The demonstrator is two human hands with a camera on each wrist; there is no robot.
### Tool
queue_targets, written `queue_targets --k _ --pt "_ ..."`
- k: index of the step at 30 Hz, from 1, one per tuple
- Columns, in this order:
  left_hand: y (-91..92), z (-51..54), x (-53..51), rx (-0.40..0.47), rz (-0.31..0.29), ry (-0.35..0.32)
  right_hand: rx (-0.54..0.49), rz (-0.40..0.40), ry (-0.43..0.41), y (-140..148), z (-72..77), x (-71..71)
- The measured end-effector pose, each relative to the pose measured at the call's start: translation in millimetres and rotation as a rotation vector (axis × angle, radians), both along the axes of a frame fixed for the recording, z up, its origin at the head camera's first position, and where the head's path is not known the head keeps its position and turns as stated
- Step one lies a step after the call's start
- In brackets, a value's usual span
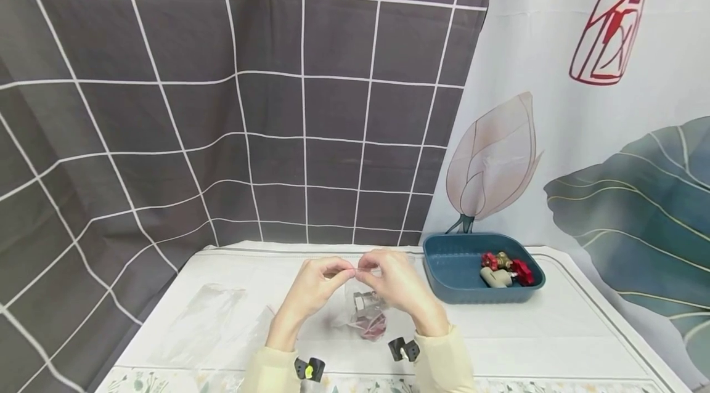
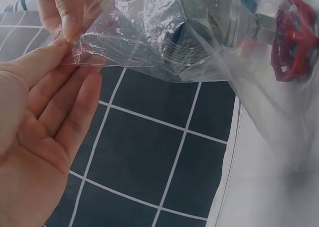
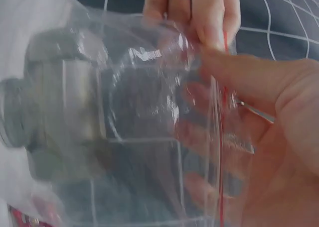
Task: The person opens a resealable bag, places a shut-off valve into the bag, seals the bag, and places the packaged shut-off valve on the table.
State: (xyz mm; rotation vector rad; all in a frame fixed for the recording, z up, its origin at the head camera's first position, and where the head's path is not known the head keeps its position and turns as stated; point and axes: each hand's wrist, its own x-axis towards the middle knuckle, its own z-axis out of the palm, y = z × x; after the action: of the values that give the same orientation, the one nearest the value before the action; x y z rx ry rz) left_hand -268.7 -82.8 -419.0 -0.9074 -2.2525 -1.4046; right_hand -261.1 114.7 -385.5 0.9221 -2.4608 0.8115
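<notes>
Both hands meet at the top edge of a clear zip bag (image 1: pixel 349 314) with a red seal strip. A metal valve (image 1: pixel 366 302) with a red handwheel (image 2: pixel 295 38) is inside, its wheel toward the bottom of the bag. My left hand (image 1: pixel 309 292) pinches the bag's top edge between thumb and index finger, the other fingers loosely bent in the left wrist view. Close against it, my right hand (image 1: pixel 400 285) pinches the same edge; in the right wrist view its thumb lies in front of the plastic and its fingers show through from behind.
A blue basket (image 1: pixel 466 294) at the back right holds several valves with red handles (image 1: pixel 522 271) and a beige piece (image 1: pixel 495 277). Flat clear plastic bags (image 1: pixel 208 322) lie on the white table (image 1: pixel 554 331) at the left. A grey gridded curtain hangs behind.
</notes>
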Motion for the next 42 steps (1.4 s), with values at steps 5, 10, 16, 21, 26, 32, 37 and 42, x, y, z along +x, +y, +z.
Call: queue_targets --k 5,10,16,21,26,32,37,42 --pt "0.9 3.7 3.3 -0.012 0.005 -0.013 0.000 0.027 -0.054 10.4 -0.1 -2.5" --pt "2.9 22.9 18.5 -0.013 -0.027 -0.030 -0.008 0.064 -0.091 14.9 0.0 -3.3" --pt "3.5 33.1 27.2 -0.010 -0.031 -0.041 -0.007 0.072 -0.112 13.7 0.3 -2.3" --pt "3.3 31.3 27.0 -0.013 -0.019 -0.045 -0.024 0.099 -0.096 12.2 -2.1 -2.8" --pt "3.3 32.2 27.5 -0.016 -0.018 -0.043 -0.057 0.127 -0.074 10.9 -3.5 -3.7" --pt "2.6 16.9 15.6 -0.019 -0.003 -0.037 -0.044 0.117 -0.088 10.1 -3.7 -3.9" --pt "0.3 4.7 6.1 -0.018 -0.006 -0.034 -0.030 0.115 -0.119 10.0 -4.1 -3.7" --pt "0.1 3.8 4.0 -0.019 -0.012 -0.047 -0.051 0.125 -0.088 8.9 -4.4 -4.2"
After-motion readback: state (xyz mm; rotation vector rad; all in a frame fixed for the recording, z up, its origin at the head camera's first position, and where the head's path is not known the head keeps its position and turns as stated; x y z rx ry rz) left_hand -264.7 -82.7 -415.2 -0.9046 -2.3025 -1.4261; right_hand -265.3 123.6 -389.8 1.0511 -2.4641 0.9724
